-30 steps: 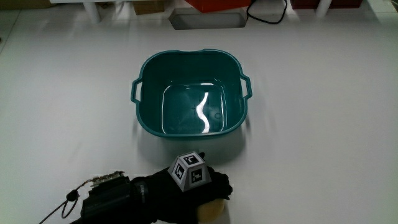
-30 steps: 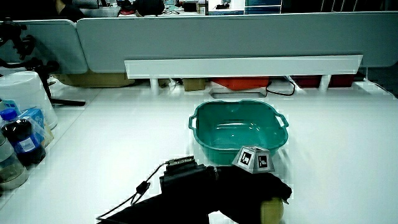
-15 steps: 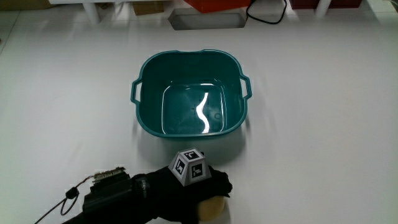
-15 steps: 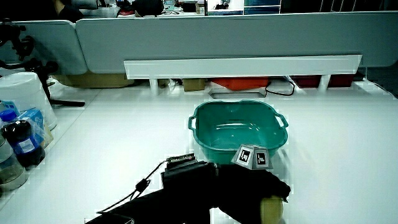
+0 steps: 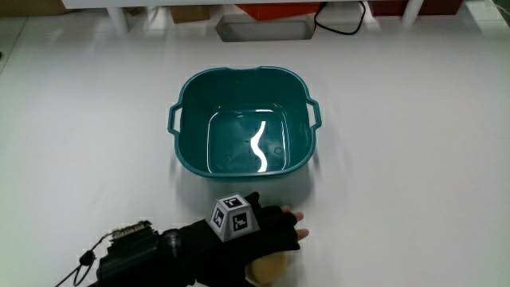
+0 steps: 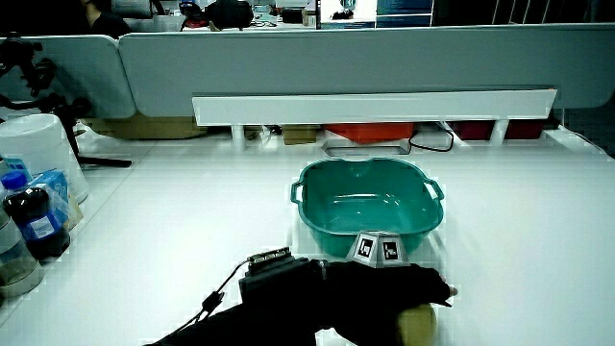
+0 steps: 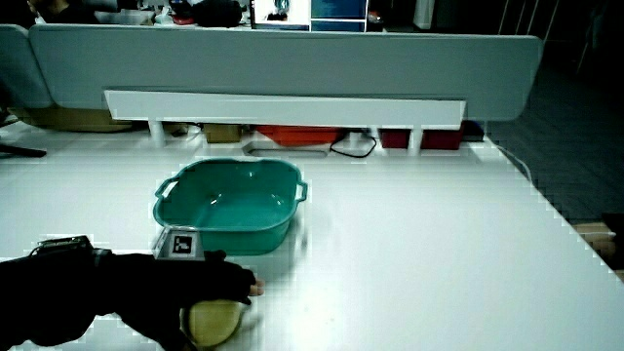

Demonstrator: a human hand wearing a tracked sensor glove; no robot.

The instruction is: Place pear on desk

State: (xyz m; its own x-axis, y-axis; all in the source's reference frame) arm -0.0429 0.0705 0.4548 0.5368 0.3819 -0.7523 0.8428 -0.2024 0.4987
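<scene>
— So where's the pear (image 5: 268,269)?
— On the table (image 5: 414,175), nearest the person, under the hand (image 5: 259,235); its fingers (image 5: 291,225) are stretched flat over the fruit, not gripping it.
— And the teal basin (image 5: 244,119)?
— Farther out, just past the hand, holding nothing.

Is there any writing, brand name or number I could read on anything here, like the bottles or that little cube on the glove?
No readable text anywhere.
Patterned cube on the hand: black-and-white marker patterns, no letters.
Bottles at the table's edge in a side view: blue labels, print too small to read.
Teal basin and pear: no markings visible.
</scene>
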